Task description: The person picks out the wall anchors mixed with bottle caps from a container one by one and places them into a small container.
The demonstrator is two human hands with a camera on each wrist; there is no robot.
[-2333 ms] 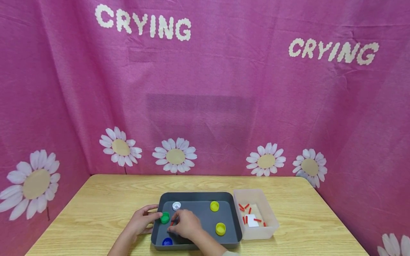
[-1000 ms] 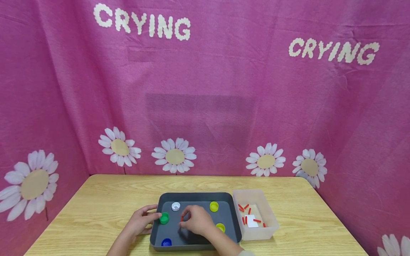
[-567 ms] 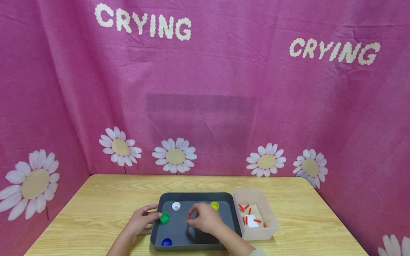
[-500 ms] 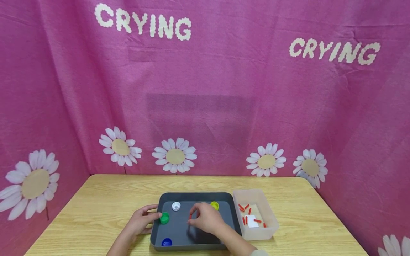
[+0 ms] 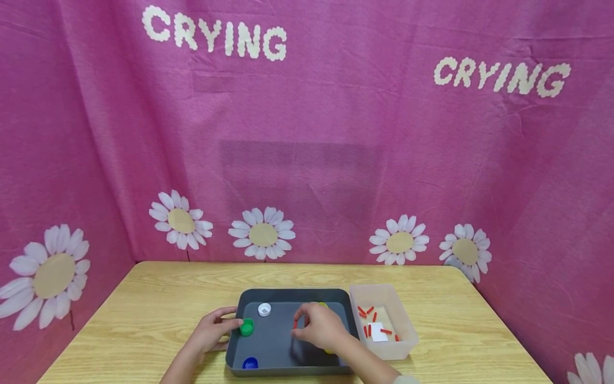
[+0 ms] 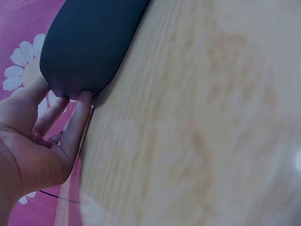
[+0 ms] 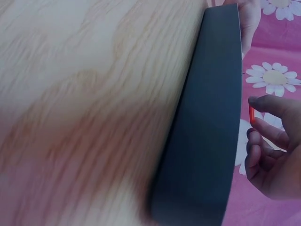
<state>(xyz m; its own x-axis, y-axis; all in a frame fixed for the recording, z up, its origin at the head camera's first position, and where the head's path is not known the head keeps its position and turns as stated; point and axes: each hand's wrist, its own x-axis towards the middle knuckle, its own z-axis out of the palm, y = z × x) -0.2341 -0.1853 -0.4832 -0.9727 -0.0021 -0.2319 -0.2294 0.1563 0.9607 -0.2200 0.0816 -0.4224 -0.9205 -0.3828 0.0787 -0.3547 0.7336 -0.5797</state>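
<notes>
A dark grey tray (image 5: 268,341) lies on the table with small bottle caps in it. My left hand (image 5: 213,330) grips the tray's left side, thumb over the rim by a green cap (image 5: 247,327) and fingertips against the outer wall. The left wrist view shows the left hand (image 6: 42,132) at the tray's end wall (image 6: 89,52). Above the tray's right half, my right hand (image 5: 318,326) pinches a small red stick (image 5: 295,324) between thumb and finger. In the right wrist view the red stick (image 7: 251,113) stands roughly upright. The right hand partly hides two yellow caps (image 5: 323,305).
A white cap (image 5: 264,309) with a small pale piece inside and a blue cap (image 5: 250,363) sit in the tray's left part. Against its right side stands a translucent bin (image 5: 405,320) holding several red sticks (image 5: 386,332) and a white square (image 5: 379,334). A pink curtain (image 5: 307,106) hangs behind.
My right hand has moved rightward across the tray from beside the green cap, keeping the red stick pinched, and now covers parts of the yellow caps. The left hand stays on the tray.
</notes>
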